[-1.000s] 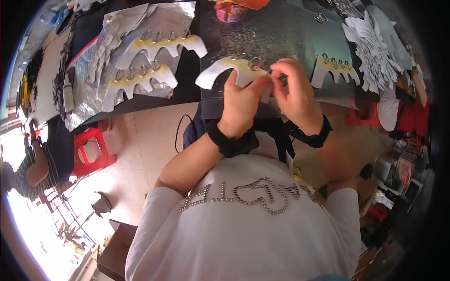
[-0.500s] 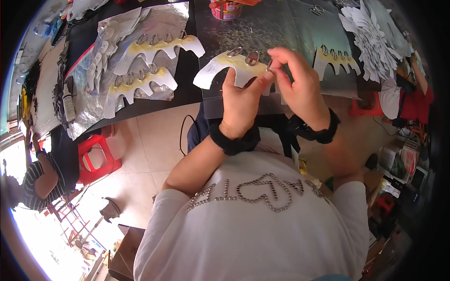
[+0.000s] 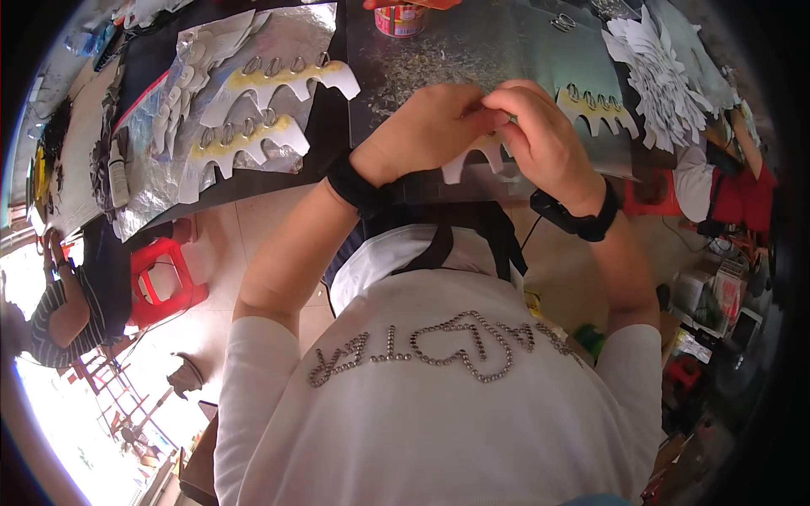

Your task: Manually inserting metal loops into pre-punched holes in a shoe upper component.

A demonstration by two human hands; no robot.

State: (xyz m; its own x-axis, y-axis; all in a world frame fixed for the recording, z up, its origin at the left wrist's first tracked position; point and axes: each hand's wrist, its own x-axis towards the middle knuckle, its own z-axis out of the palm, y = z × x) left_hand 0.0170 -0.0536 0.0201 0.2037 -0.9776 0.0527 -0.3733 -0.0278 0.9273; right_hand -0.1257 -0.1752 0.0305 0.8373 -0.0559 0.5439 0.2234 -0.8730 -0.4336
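My left hand [image 3: 426, 131] reaches across from the left, back upward, its fingers closed and bent toward the right. Its fingertips meet those of my right hand [image 3: 544, 139], whose thumb and index finger are pinched together. What lies between the fingertips is too small and covered to make out. Beneath the hands a white scalloped cut-out piece [image 3: 454, 171] shows only its lower points. My left hand hides its top. Two similar pieces with yellowish upper edges and oval metal rings, a far one [image 3: 291, 78] and a nearer one [image 3: 245, 145], lie to the left.
Another ringed piece [image 3: 595, 110] lies on the right, beside a pile of white cut-outs [image 3: 654, 80]. Foil-like sheeting [image 3: 156, 190] covers the table's left. A red and pink tub [image 3: 400, 21] stands at the back. Other people sit at both sides, near red stools [image 3: 169, 282].
My left hand has swung up over the white piece from below it, covering its rings, and now meets my right fingertips. My right hand has stayed nearly in place.
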